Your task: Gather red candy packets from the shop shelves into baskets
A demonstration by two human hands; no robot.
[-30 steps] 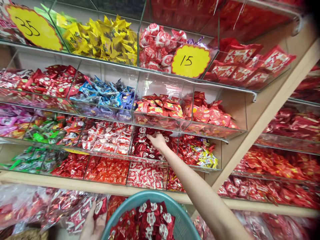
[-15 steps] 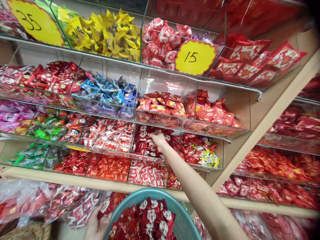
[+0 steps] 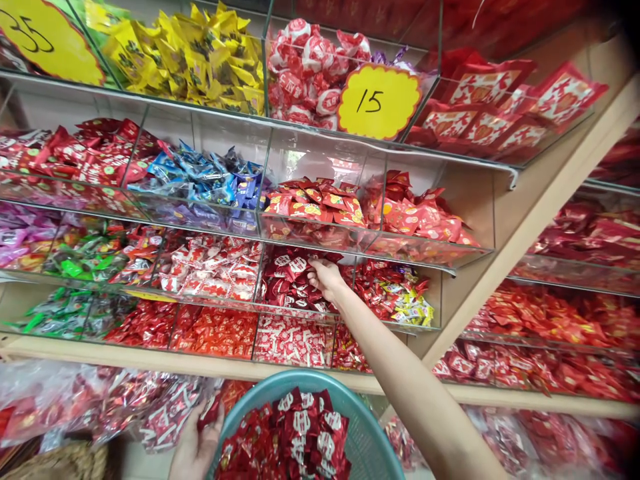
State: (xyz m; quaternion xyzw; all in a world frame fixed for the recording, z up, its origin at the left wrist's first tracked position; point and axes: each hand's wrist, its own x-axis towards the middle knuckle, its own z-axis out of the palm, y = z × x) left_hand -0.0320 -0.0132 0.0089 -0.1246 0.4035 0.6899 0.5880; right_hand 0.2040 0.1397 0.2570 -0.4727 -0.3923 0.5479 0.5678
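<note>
Dark red white-printed candy packets (image 3: 287,293) heaped in clear acrylic shelf bin (image 3: 261,277), third tier down, middle of rack. Right hand (image 3: 325,277) reaches into bin, fingers (image 3: 314,267) pinched on one packet atop heap. More of same packets fill round teal plastic basket (image 3: 373,447) below. Left hand (image 3: 194,448) at basket's left rim, fingers curled, red packet at fingertips; grip unclear. White-and-red candies (image 3: 215,273) in bin to left, red-and-yellow candies (image 3: 397,297) to right

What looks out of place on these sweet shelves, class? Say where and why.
In the bin right of the right hand, a few yellow sweets lie among red sweets, standing out by colour. Nothing looks spilled or torn.
</note>
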